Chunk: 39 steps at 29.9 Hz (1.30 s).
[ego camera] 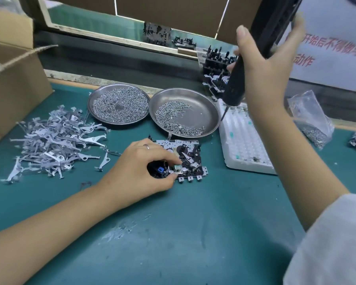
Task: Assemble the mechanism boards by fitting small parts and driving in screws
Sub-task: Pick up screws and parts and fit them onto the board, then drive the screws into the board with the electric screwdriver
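On the green desk (193,223), just in front of two steel screw dishes (210,112), our left hand (136,171) pinches a small metal part (176,168) against the mechanism board (185,157), fingers (173,161) curled together over it. Our right hand (263,66) grips the black electric screwdriver (234,87), held high with its bit slanting down and left. We judge the board light, stiff and thin, crowded with delicate levers, best held by its edges. It lies flat, long axis running left to right, tabbed edge nearest us.
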Each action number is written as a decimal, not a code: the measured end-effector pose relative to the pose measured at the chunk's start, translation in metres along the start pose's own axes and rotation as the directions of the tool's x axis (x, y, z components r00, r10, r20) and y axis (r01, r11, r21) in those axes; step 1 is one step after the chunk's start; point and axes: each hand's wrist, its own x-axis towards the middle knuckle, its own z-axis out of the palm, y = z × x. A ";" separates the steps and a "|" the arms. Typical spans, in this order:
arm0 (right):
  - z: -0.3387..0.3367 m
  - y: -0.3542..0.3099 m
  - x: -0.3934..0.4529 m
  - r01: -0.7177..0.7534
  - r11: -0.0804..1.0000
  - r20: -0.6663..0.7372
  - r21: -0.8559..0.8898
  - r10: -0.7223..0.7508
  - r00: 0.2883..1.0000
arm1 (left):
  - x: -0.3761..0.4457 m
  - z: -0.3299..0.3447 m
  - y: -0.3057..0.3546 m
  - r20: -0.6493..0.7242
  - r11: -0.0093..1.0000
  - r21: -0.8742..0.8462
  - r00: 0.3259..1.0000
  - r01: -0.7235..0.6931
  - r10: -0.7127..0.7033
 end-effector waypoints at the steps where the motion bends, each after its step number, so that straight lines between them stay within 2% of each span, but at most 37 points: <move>1: 0.005 -0.002 -0.004 0.010 0.999 -0.002 0.042 -0.010 1.000 | 0.000 0.000 0.000 -0.005 1.000 -0.003 1.000 0.003 -0.003; 7: 0.024 -0.011 -0.056 -0.058 0.934 0.088 0.353 0.028 0.996 | -0.001 0.001 0.000 -0.025 0.999 -0.033 0.999 0.031 -0.031; 10: 0.029 -0.012 -0.076 -0.103 0.892 0.148 0.440 0.041 0.988 | -0.001 0.002 -0.001 -0.035 0.999 -0.035 0.999 0.033 -0.034; 18: 0.035 -0.009 -0.091 -0.157 0.878 0.141 0.452 0.103 0.985 | 0.000 0.002 -0.002 -0.032 1.000 -0.015 0.999 0.009 -0.009; 24: 0.037 -0.009 -0.093 -0.114 0.870 0.140 0.480 0.053 0.989 | 0.001 0.002 -0.001 -0.020 1.000 -0.016 1.000 0.020 -0.020; 39: 0.038 -0.008 -0.095 -0.131 0.866 0.160 0.482 0.060 0.985 | 0.001 0.002 -0.002 -0.015 1.000 -0.018 1.000 0.022 -0.022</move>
